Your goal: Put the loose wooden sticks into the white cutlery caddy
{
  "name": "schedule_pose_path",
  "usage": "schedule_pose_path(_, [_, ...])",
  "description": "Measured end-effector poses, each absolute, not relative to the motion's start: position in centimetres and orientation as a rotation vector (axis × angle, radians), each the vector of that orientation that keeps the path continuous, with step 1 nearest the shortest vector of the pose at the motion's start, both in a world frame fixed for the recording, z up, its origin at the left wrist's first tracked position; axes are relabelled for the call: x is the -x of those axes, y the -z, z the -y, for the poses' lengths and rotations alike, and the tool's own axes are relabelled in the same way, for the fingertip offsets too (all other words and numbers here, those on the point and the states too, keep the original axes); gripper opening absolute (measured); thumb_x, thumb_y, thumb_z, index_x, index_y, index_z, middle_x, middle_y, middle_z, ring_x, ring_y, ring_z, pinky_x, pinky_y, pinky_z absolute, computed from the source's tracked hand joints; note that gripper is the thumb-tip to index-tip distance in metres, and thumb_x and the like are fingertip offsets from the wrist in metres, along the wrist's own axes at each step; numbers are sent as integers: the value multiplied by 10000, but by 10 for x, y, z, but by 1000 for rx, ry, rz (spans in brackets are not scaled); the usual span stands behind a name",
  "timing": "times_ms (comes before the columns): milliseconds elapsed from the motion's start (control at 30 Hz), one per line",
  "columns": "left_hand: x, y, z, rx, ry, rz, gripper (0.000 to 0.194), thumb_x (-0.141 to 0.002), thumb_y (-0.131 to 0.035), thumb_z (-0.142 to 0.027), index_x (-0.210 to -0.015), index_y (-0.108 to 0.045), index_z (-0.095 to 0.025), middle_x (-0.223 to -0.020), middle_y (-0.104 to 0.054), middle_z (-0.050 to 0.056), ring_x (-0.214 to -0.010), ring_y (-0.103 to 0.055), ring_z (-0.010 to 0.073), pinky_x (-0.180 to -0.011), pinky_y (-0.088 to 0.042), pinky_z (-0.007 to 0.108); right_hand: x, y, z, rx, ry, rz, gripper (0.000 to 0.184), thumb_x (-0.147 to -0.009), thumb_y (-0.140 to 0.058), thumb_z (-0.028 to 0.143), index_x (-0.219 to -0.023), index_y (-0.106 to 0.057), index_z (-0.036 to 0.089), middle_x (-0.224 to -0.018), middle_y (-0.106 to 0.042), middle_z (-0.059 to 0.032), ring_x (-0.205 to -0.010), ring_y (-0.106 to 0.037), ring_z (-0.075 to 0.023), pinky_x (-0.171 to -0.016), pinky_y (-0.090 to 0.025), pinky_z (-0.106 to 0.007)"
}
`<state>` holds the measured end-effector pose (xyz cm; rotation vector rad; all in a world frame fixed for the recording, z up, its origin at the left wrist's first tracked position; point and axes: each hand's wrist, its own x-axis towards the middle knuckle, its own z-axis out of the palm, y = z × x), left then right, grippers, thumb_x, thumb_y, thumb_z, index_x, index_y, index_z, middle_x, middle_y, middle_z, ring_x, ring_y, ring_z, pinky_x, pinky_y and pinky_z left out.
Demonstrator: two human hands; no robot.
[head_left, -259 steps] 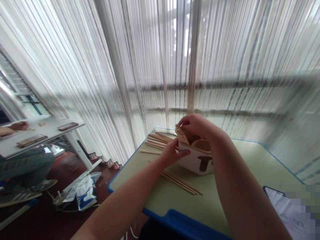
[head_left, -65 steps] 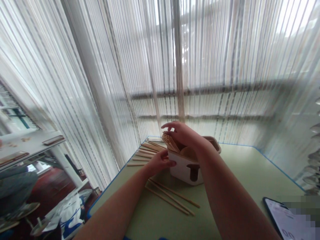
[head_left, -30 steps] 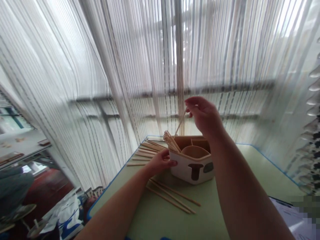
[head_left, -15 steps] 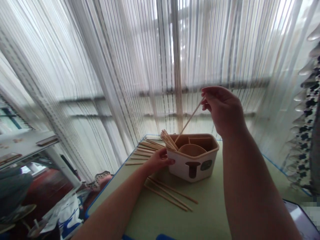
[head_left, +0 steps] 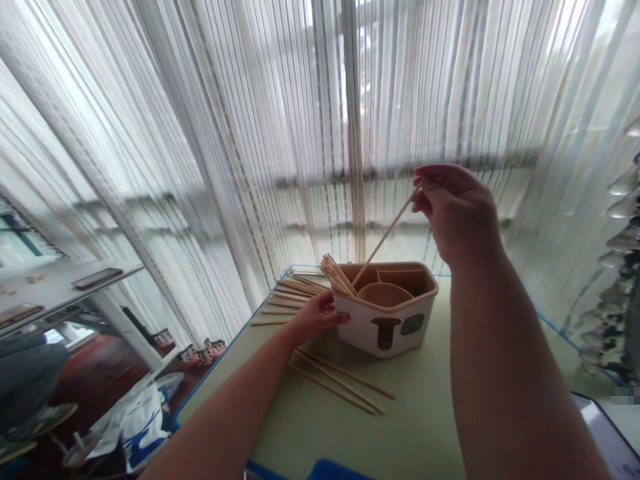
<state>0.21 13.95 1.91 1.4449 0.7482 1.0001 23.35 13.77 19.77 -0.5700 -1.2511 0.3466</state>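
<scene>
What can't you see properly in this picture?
- Head view: the lower tip of the chopstick held by the right hand is hidden inside the holder.
- The left hand covers the holder's left side.
- The tablet is cut off by the frame's corner, its screen pixelated.
- The objects on the far table are too small to identify.

The holder point(head_left: 387, 313) stands on the table point(head_left: 430, 427). A bundle of sticks point(head_left: 339, 275) sits in the holder's left compartment. Loose sticks point(head_left: 287, 297) lie left of and behind the holder, three more sticks point(head_left: 340, 385) before it. The left hand point(head_left: 315, 317) touches the holder's left wall; the right hand point(head_left: 457, 213) is above the holder.
</scene>
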Motion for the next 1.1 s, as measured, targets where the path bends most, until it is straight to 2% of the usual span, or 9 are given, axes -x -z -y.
schedule_pose_path(200, [-3,-22,-138,-1472,-1008,-752,518,-556,-811,-269,-1021,-619,-146,-1051,-657,86,-970,-605,223,-848,-469,340,-234,-197,-138,582,-289,1306,121,-804,-550,259,-894,-628,237,-804,-607,-5,-598,-561,-89,-523,-474,-242])
schedule_pose_path(400, [-4,-20,-138,-1483,-1024,-746,520,-537,-817,-308,-989,-622,-139,-949,-680,75,-933,-615,227,-837,-469,352,-225,-192,-141,654,-309,1377,156,-753,-605,269,-878,-653,189,-662,-599,18,-567,-538,-84,-529,-466,-238])
schedule_pose_path(533, [-2,-19,-140,-1520,-1023,-757,504,-546,-812,-311,-986,-628,-147,-953,-682,71,-939,-609,227,-833,-467,341,-214,-181,-149,679,-448,1616,212,-736,-626,297,-907,-659,176,-694,-636,-5,-585,-547,-94,-566,-480,-262])
schedule_pose_path(867, [-2,-17,-142,-1516,-1023,-739,512,-564,-804,-295,-1015,-614,-145,-966,-678,74,-935,-611,222,-821,-471,330,-207,-172,-150,780,-660,1820,126,-700,-644,183,-824,-660,189,-715,-664,-17,-648,-594,-115,-641,-504,-282])
schedule_pose_path(1000, [-1,-15,-143,-1508,-1020,-725,527,-569,-801,-297,-1036,-609,-147,-978,-672,77,-930,-612,222,-824,-471,339,-207,-172,-150,828,-672,1860,148,-694,-636,144,-836,-662,181,-725,-670,-19,-663,-603,-115,-670,-505,-281])
schedule_pose_path(1100, [-2,-16,-143,-1509,-1015,-743,525,-558,-806,-316,-1014,-613,-143,-976,-672,78,-927,-611,225,-815,-472,337,-204,-169,-156,818,-599,1884,128,-723,-618,177,-841,-667,174,-706,-663,-20,-638,-594,-117,-648,-497,-278])
